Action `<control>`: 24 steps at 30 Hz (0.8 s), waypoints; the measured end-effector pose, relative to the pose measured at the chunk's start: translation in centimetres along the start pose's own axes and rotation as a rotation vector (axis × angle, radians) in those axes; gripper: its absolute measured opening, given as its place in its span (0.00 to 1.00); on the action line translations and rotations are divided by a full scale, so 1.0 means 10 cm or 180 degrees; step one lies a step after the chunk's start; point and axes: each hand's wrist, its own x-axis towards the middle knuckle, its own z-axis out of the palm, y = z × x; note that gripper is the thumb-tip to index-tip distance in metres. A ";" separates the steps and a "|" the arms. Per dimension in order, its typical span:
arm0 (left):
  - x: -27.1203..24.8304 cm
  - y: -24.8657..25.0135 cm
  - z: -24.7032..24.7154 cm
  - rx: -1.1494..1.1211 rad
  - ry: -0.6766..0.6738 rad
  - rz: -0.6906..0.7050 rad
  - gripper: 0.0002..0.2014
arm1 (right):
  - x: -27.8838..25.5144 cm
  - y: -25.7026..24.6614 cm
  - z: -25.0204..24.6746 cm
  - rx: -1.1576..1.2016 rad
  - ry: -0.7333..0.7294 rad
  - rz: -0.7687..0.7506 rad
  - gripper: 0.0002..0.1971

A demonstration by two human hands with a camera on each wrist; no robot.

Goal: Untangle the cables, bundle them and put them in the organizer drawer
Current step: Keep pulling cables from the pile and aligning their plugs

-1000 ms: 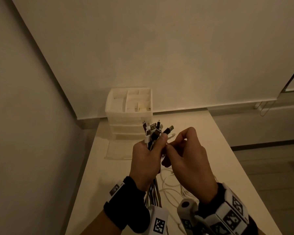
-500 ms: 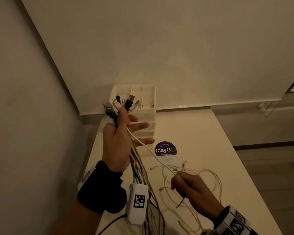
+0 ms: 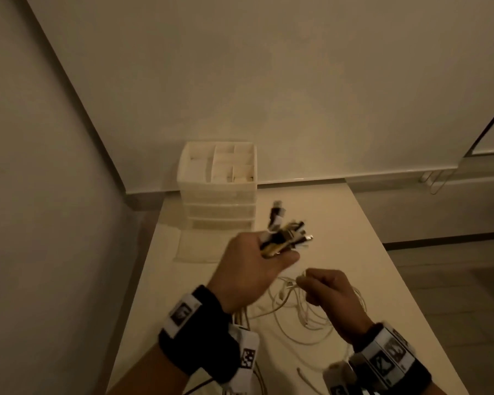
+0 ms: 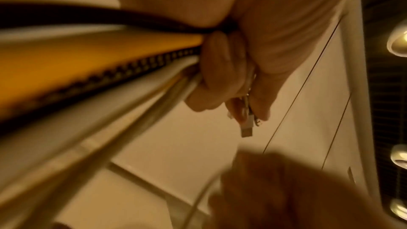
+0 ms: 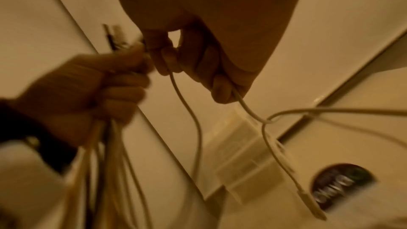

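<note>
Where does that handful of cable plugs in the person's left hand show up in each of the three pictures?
Head: the cable bundle sits centre, plugs fanning above the left hand.
Left wrist: centre right, plugs poking below curled fingers.
Right wrist: upper left, blurred.
Shared landmark: the left hand itself; the right hand pinches a white cable.

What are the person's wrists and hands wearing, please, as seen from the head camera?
Both hands are bare. The left hand has a black wrist band carrying white blocks printed with black square markers. The right hand wears a similar black band with white marker blocks.
</note>
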 end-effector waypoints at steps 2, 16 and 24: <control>0.01 -0.03 0.17 0.0108 -0.0085 -0.0110 0.16 | 0.06 -0.18 0.03 0.0620 -0.0057 -0.0080 0.18; 0.00 -0.06 0.04 0.0191 0.0535 0.0183 0.07 | -0.05 -0.17 -0.10 0.1078 -0.0466 0.0007 0.17; 0.04 -0.14 -0.54 -0.0403 0.1600 -0.0089 0.17 | -0.16 0.26 -0.18 -0.0158 -0.0196 0.0109 0.22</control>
